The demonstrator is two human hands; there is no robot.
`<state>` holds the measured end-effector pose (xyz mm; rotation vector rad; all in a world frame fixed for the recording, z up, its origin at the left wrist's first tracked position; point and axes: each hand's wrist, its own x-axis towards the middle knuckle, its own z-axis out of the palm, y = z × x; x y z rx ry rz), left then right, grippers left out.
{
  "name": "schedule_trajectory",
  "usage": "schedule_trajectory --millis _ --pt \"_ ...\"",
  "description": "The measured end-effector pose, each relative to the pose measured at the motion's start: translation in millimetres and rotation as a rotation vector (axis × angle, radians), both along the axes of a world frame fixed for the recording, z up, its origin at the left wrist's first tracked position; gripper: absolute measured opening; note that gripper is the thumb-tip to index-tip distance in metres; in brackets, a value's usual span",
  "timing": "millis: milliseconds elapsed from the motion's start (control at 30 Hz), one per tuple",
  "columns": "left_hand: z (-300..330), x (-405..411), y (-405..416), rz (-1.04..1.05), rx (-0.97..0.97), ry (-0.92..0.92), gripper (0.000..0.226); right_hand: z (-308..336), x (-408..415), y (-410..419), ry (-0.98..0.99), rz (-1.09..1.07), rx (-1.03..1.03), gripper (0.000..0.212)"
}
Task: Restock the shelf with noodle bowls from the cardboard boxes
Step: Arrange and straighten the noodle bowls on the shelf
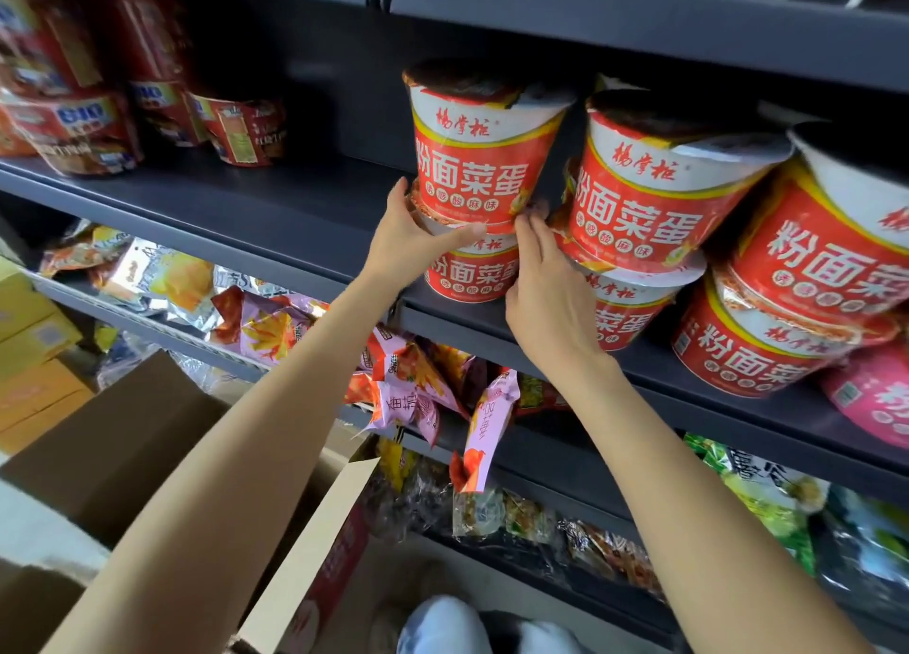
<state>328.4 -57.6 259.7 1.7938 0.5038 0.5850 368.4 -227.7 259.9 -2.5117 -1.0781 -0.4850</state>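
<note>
- We take the dark shelf (pixel 295 220) as our landmark; every place below is given against it.
- On the shelf, near its front edge, stands a stack of 2 red noodle bowls: the lower bowl (pixel 472 275) sits on the board and the upper bowl (pixel 484 157) rests on top of it, upright.
- Our left hand (pixel 413 240) is at the left side of that stack, where the 2 bowls meet; the thumb runs across the front of the lower bowl's rim and the fingers curl round behind, so the hand grips the stack.
- Our right hand (pixel 546 284) is at the right side of the same stack, fingers nearly straight and together, their tips touching the base of the upper bowl; it presses rather than clasps.
- To the right along the shelf stand 2 more stacks of the same red bowls, the second stack (pixel 644 220) just beside our right hand and the third stack (pixel 797 279) beyond it, both tilted in the wide view.
- At the far right end of the shelf a pink bowl (pixel 875 398) shows partly.
- At the left end of the shelf sit other red packaged bowls (pixel 78 132), well apart from the stack.
- Below the shelf, snack bags (pixel 275 324) fill the lower boards.
- Below and in front of the shelf an open cardboard box (pixel 123 432) stands; we cannot tell what it holds.
</note>
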Motion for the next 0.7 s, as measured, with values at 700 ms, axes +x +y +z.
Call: schedule_trajectory --millis 700 --pt "15.4 12.0 -21.2 0.13 0.163 -0.148 0.107 9.2 4.6 -5.4 0.028 0.068 0.052 0.059"
